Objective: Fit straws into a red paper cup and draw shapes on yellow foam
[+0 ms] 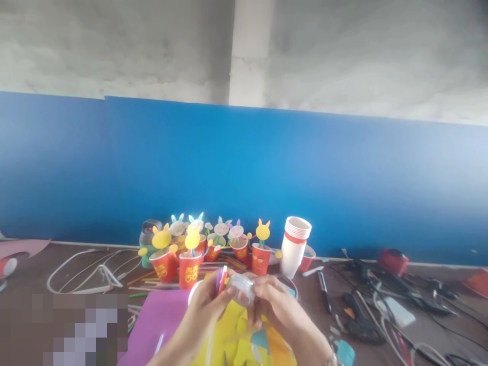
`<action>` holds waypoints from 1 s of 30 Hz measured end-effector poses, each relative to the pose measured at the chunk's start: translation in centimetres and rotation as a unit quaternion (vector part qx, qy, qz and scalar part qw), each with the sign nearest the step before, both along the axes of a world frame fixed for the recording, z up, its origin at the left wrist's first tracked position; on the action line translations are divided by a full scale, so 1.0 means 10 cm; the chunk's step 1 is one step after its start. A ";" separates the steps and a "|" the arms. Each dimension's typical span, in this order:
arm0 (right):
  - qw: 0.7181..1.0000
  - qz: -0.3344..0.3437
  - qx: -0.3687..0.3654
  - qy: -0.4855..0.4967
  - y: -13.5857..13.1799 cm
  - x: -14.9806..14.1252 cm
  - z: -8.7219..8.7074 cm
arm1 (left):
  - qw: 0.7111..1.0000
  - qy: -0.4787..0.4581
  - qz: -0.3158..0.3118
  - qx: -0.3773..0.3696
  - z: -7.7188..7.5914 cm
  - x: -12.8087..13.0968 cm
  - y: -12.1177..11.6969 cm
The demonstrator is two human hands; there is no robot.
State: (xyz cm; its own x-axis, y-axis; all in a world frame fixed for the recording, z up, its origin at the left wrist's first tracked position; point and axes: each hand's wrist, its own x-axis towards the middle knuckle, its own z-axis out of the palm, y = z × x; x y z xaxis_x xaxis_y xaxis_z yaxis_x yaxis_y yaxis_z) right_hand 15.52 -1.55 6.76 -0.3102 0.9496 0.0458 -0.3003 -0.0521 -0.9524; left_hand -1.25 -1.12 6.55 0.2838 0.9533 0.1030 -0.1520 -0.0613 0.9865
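Note:
My left hand [211,303] and my right hand [276,304] meet above the work area, fingers closed around a small clear plastic packet [243,285]. Its exact kind is blurred. A red-and-purple slim piece [221,279] sticks up at my left fingers; I cannot make out what it is. Below the hands lie yellow paper [229,333] and a purple sheet [163,317]. Just behind stand several red paper cups [189,269] holding paper animal-head figures, such as a yellow one [263,231] with pointed ears.
A tall stack of white paper cups [292,254] stands right of the figures. Further right are a marker [325,292], a black glue gun [360,320], tangled cables and a white box [396,311]. White cable [82,290] loops at left. A blue partition [244,173] closes the back.

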 end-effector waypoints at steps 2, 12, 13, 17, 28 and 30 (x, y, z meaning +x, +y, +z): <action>1.000 -0.016 -0.007 0.001 0.00 0.00 -0.01 | 1.000 0.003 0.003 0.002 -0.01 0.01 0.01; 0.999 -0.007 -0.013 -0.029 0.00 0.01 0.04 | 1.000 0.006 -0.001 0.004 -0.05 0.04 -0.04; 0.999 -0.011 -0.015 -0.032 0.00 0.00 0.05 | 1.000 0.007 -0.002 0.005 -0.06 0.05 -0.04; 0.998 -0.030 -0.043 -0.038 0.00 -0.03 0.05 | 1.000 0.019 0.023 0.006 -0.07 0.05 -0.03; 1.000 0.023 -0.011 -0.015 0.00 0.02 0.07 | 0.999 -0.006 -0.005 0.034 -0.05 0.03 0.00; 1.000 0.001 -0.014 -0.026 -0.02 0.00 0.10 | 0.999 0.002 -0.004 0.050 -0.07 0.03 0.00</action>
State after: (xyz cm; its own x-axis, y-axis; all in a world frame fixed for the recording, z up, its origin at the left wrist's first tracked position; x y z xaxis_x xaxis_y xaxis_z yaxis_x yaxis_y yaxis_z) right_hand 15.49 -1.74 7.77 -0.3138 0.9495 0.0036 -0.2501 -0.0790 -0.9650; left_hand -0.95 -1.08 5.80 0.2930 0.9357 0.1967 -0.1485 -0.1587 0.9761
